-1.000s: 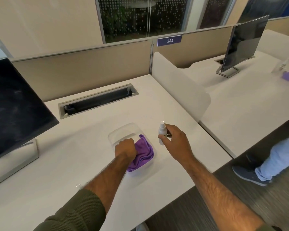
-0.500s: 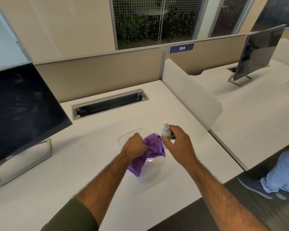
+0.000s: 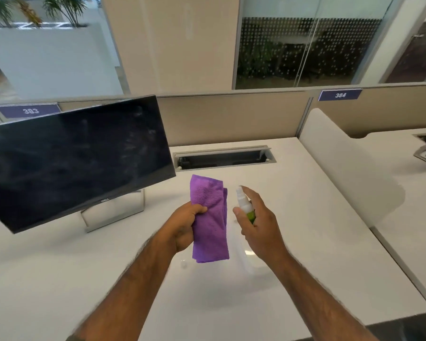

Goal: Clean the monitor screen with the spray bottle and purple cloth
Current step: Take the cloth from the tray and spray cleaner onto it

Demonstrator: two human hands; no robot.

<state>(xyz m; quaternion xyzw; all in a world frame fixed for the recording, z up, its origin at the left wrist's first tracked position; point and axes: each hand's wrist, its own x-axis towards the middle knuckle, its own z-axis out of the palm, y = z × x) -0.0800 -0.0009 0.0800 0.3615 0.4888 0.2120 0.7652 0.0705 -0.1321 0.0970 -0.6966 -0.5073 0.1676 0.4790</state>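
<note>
Left hand (image 3: 182, 227): closed around the purple cloth (image 3: 209, 217), gripping it near the middle of its left edge; the cloth is folded into a long strip, held upright above the table (image 3: 305, 242), top end standing free above the fist, bottom end hanging free below it. Right hand (image 3: 258, 225): wrapped around the spray bottle (image 3: 245, 205), thumb on the near side of the neck, a finger raised over the white nozzle; green body mostly hidden in the palm; nozzle faces the cloth, which is just beside it but apart. Monitor (image 3: 76, 158): to the left on the table, on a metal stand, screen dark, tilted, with pale smears showing across the upper right; not touched by either hand. Cable tray (image 3: 224, 157): recessed in the table behind the hands, lid up. Divider (image 3: 342, 156): white panel to the right. Handling, judged: cloth is soft, limp and light, will flop if pinched at a corner, so best bunched or flat under the palm with fingers spread behind it for wiping. Bottle is small, light, smooth plastic, likely slick if wet; hold round the body with one finger free for the pump, as it is now. Screen is thin and fragile, and its stand may rock; light, even pressure seems wise, with moisture put on sparingly. Stage, judged: both tools in hand, wetting about to start, wiping not yet begun.
</note>
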